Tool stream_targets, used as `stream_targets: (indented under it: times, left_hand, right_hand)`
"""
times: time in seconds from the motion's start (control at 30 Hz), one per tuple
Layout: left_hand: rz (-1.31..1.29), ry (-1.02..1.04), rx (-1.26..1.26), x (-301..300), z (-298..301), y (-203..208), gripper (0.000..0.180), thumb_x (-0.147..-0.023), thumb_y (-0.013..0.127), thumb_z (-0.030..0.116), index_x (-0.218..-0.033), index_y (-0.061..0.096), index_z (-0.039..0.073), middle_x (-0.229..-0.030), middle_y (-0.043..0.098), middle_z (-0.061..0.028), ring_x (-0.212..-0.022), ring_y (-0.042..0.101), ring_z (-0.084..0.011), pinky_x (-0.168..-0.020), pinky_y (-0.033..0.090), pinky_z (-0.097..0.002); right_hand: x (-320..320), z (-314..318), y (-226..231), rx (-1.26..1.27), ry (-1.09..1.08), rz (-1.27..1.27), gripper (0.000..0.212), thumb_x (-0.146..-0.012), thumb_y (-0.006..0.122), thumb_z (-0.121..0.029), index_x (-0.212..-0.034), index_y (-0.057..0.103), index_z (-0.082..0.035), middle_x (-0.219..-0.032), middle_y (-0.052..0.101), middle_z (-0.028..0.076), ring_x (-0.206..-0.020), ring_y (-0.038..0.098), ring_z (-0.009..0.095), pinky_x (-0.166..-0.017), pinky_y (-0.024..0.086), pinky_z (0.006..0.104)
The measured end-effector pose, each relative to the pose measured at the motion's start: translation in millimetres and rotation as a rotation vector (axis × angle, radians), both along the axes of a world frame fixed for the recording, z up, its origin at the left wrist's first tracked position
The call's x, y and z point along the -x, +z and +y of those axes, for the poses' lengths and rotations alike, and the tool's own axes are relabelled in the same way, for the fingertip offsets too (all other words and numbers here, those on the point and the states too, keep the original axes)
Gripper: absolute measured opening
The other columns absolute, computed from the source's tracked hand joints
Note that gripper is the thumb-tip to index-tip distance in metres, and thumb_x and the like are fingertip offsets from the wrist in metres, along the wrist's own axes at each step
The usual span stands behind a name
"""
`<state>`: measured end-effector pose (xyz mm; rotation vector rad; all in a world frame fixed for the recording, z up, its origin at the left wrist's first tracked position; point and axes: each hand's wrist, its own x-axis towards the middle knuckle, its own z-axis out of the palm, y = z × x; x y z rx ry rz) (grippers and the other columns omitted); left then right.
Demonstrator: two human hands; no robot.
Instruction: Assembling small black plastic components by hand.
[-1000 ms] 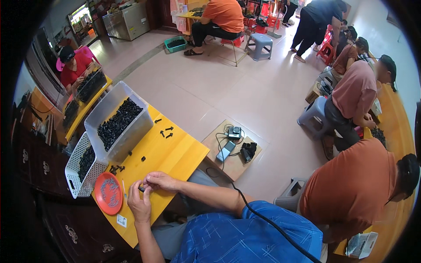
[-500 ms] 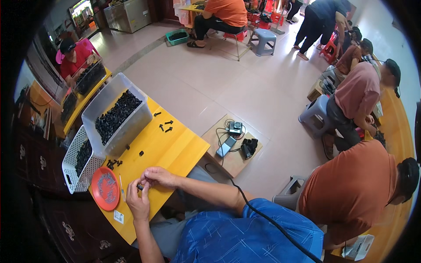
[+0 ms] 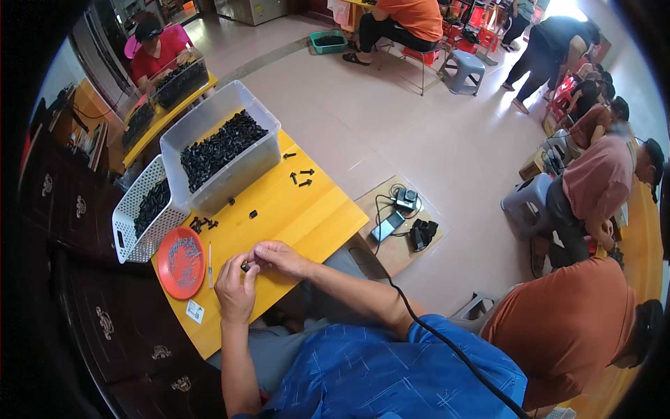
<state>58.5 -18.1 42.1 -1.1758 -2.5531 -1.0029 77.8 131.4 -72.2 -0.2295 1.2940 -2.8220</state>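
Above the yellow table (image 3: 317,216), my left hand (image 3: 236,288) grips a small black plastic part (image 3: 245,266) between thumb and fingers. The fingers of my right hand (image 3: 280,260) are pinched together right against that part; anything between their tips is too small to make out. Just left of my hands lies a red plate (image 3: 164,269) with many thin grey pins (image 3: 184,260). A slim pen-like tool (image 3: 210,265) lies between the plate and my left hand. Beyond it are a loose black piece (image 3: 253,214) and a small heap of black parts (image 3: 202,224).
A clear bin (image 3: 230,185) full of black pieces stands at the back, beside a white perforated basket (image 3: 129,241). Several black parts (image 3: 300,177) lie near the table's far edge. A low board (image 3: 384,251) with devices stands right. A black cable (image 3: 447,356) crosses my right arm.
The whole view has shifted, so the table and bins appear farther right and higher. My hands stay together at the small black part, with the fingers slightly rearranged.
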Motion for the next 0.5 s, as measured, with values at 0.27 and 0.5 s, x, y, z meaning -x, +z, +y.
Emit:
stream_targets:
  times: [0.27,0.5]
  left_hand:
    - [0.071,-0.018,-0.017,3.1,-1.6,-5.7,0.035,-0.078,0.074,0.007,-0.109,0.058,0.000,-0.108,0.064,-0.0188,-0.101,0.061,-0.0370,-0.087,0.050,-0.0415]
    - [0.018,-0.003,0.010,0.0,-2.3,-7.2,0.033,-0.080,0.072,0.008,-0.109,0.059,0.000,-0.107,0.063,-0.0187,-0.101,0.061,-0.0367,-0.086,0.050,-0.0414]
  right_hand:
    - [-1.5,2.1,2.6,0.035,0.016,-0.015,0.034,-0.102,0.048,-0.036,-0.103,0.064,-0.006,-0.096,0.065,0.001,-0.080,0.056,0.007,-0.070,0.042,0.0215]
    - [-1.7,1.8,1.8,0.019,0.011,-0.025,0.035,-0.102,0.048,-0.038,-0.104,0.062,-0.006,-0.095,0.065,0.003,-0.086,0.060,0.011,-0.079,0.049,0.0254]
